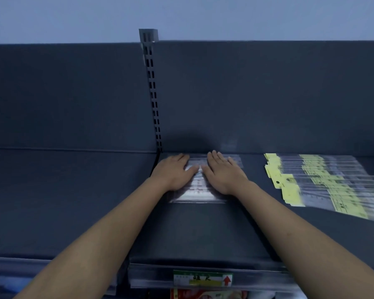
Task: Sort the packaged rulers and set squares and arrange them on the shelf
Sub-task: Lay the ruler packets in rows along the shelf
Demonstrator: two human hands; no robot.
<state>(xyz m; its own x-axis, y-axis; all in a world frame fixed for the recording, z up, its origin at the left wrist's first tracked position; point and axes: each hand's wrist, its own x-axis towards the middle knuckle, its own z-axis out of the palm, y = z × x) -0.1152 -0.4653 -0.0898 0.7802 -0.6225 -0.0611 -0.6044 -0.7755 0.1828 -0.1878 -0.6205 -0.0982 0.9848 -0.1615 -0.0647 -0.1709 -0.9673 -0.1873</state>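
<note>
Resting on the dark shelf [192, 229], far side, just right of the slotted upright [152, 89]: one stack of clear packets [200, 190], contents blurred, so rulers or set squares cannot be told apart. Its near edge and the strips at its far end run left to right, along the back panel [268, 93], so the long axis appears to lie that way. On the stack: left hand [177, 171] and right hand [222, 175], side by side, palms down, thumbs almost meeting over the middle. Grip of each: apart, fingers straight and flat on the plastic, nothing clamped. The posture reads as pressing or squaring the stack in place. Second lot: packaged rulers with yellow cards [324, 182], well apart to the right on the same shelf, fanned from far to near in an overlapping spread, long axes running roughly left to right, yellow header cards at the left ends. This lot lies to the right of both hands, the right hand being the nearer; its card ends face that hand, so a reach rightward would probably meet the cards first. Front lip of the shelf, near: one price label [203, 279] with a red arrow, print unreadable. Sorting judged partly done: two groups separate, the right one not yet squared.
</note>
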